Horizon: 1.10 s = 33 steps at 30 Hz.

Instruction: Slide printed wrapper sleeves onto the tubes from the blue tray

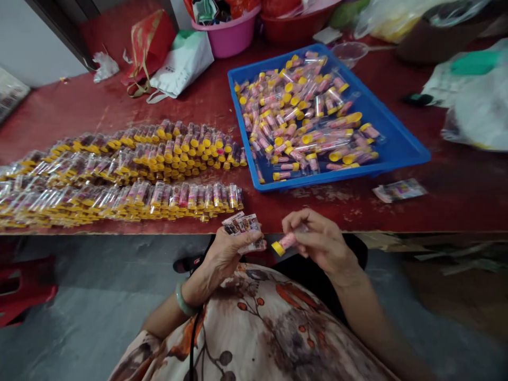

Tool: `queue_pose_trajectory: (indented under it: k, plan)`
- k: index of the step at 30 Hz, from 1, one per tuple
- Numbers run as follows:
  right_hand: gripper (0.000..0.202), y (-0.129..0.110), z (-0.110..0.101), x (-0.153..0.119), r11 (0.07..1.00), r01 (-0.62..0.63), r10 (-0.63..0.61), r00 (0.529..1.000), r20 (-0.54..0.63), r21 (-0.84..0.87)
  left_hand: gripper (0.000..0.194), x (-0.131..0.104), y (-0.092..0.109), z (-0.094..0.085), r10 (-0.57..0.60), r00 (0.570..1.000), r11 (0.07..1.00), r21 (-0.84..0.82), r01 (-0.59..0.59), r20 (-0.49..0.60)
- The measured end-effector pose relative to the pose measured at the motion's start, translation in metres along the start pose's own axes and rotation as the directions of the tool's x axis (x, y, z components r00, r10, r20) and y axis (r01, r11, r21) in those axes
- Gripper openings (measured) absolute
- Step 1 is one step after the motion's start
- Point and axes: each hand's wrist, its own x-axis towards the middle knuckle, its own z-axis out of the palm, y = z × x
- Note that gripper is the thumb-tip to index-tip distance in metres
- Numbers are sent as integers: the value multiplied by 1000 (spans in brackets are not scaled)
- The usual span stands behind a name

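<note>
My left hand (228, 248) is closed on a small stack of printed cards (245, 228) at the table's front edge. Just to the right, my right hand (323, 241) pinches a small clear tube with pink contents and a yellow cap (279, 248), the cap pointing left toward the cards. Beyond my hands a blue tray (397, 140) holds many similar tubes lying loose. Long stacked rows of wrapped tubes (159, 196) with yellow caps lie to the left of the tray.
More printed cards (400, 190) lie right of my right hand. Bags (184, 63), a pink basin (228, 37) and a red basin (297, 24) stand at the back. A red stool (26, 288) is at the lower left.
</note>
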Motion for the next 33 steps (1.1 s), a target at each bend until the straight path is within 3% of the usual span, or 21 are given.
queue_pose_trajectory:
  k: [2,4,7,8,10,12,14,17,19,22,24,29,33]
  plan:
    - [20,6,-6,-16,995,-61,76,979,188,-81,37,-2,-1,-1,18,1000,1000,16,-18,0]
    - [15,15,-11,-30,961,-32,146,903,404,-276,40,-2,-2,-2,21,1000,1000,15,-22,8]
    - [7,25,-15,-42,804,267,161,763,626,-532,44,-1,-4,-2,12,1000,1000,8,-12,-3]
    - [10,27,-16,-43,744,359,149,733,664,-563,45,-1,-4,-2,8,1000,1000,11,-8,-11]
    - [15,28,-17,-42,655,468,115,715,690,-594,45,0,-6,-2,2,1000,1000,24,-1,-13]
    - [14,25,-18,-40,587,501,75,748,659,-636,44,0,-8,-2,5,1000,1000,31,-5,5]
    - [11,20,-18,-39,581,445,-2,838,545,-682,41,0,-10,-2,16,1000,999,39,-16,14]
    - [24,17,-13,-39,778,216,-65,962,266,-590,39,0,-12,-1,43,999,999,30,-43,-18]
    - [23,18,-4,-39,916,91,-63,995,82,-392,40,-1,-12,1,53,998,998,17,-52,-41]
    - [19,22,15,-34,985,-10,-13,991,-133,-174,42,-3,-14,4,22,999,1000,13,-21,-41]
    - [22,22,27,-30,983,-75,42,980,-192,-168,40,-5,-16,5,-14,1000,1000,18,15,-25]
    - [14,12,42,-22,955,-81,29,983,-183,-286,34,-9,-19,4,-33,998,999,31,32,51]
    - [15,9,36,-23,943,-89,30,982,-184,-321,36,-9,-16,4,-30,1000,998,48,30,4]
